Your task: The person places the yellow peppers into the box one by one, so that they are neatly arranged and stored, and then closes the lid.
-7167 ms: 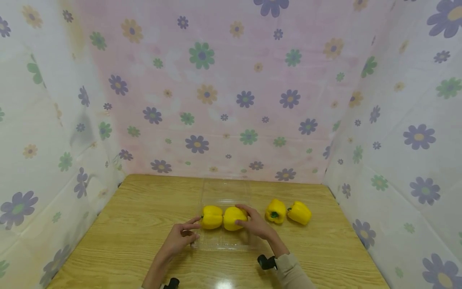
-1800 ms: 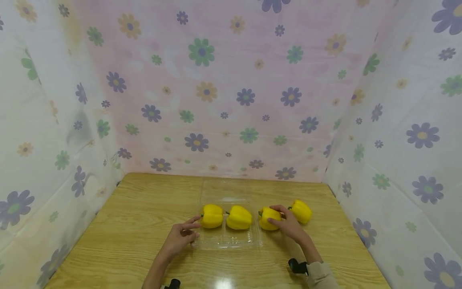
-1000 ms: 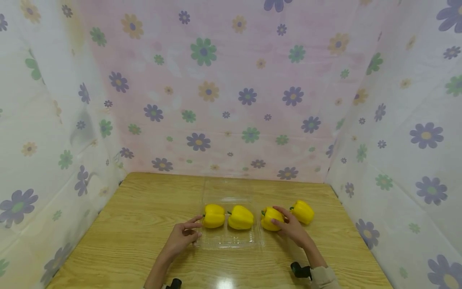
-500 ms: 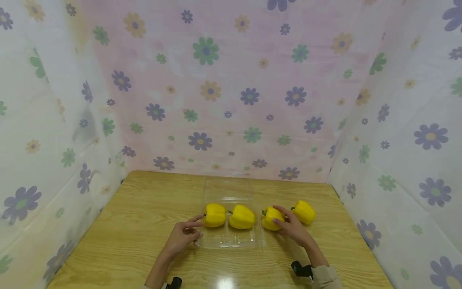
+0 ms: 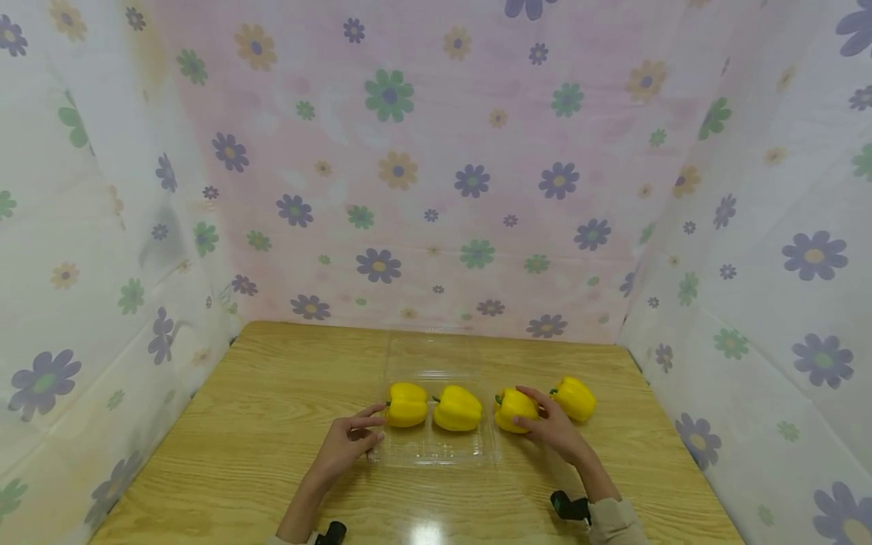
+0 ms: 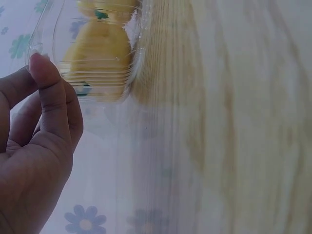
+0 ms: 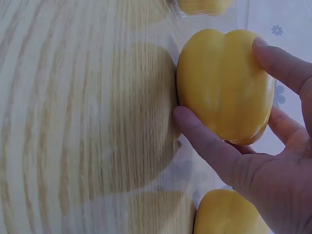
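Observation:
A clear plastic clamshell container (image 5: 436,456) lies with its lid (image 5: 433,354) folded back. Inside it sit two yellow bell peppers, the left pepper (image 5: 407,406) beside the right pepper (image 5: 458,409), stems toward the left. My left hand (image 5: 346,440) pinches the container's left rim, seen closer in the left wrist view. Just right of the container, my right hand (image 5: 553,431) grips a third bell pepper (image 7: 224,83), thumb on the near side and fingers over the far side. That pepper's stem points left, and it is low over the tabletop.
Another yellow bell pepper (image 5: 574,400) lies on the wooden table (image 5: 272,393) behind and right of my right hand. Flower-printed cloth (image 5: 422,136) walls the table in at the back and both sides.
My right hand has let go of the second pepper in the container, moved right and taken hold of the third, whose stem now points left. Over the last second little has moved.

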### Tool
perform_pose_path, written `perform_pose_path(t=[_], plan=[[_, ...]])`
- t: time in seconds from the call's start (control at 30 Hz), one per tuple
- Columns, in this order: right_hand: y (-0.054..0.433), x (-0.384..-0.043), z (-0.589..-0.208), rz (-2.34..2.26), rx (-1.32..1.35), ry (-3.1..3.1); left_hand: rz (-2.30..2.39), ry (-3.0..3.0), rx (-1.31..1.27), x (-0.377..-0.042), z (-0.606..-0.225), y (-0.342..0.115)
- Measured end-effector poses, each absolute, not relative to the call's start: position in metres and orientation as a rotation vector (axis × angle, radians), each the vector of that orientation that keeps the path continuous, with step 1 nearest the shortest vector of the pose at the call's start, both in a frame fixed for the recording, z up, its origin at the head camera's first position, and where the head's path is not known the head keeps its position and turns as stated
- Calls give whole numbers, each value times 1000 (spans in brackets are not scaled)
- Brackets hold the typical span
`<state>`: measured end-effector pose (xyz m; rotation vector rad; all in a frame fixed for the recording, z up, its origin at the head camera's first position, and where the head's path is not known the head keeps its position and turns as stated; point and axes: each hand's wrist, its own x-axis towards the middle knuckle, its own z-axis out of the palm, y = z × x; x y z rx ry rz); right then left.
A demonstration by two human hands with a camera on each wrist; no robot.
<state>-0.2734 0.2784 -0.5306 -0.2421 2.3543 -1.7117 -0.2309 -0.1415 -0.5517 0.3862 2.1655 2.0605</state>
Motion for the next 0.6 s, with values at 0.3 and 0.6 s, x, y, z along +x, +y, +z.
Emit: perform_pose_path(t=[0.3, 0.6], plan=[[278, -276, -537, -1707, -258, 2398, 2069, 2128, 367, -233, -553, -142], [279, -275, -537, -1751, -258, 2385, 2079, 2128, 389, -233, -553, -141]])
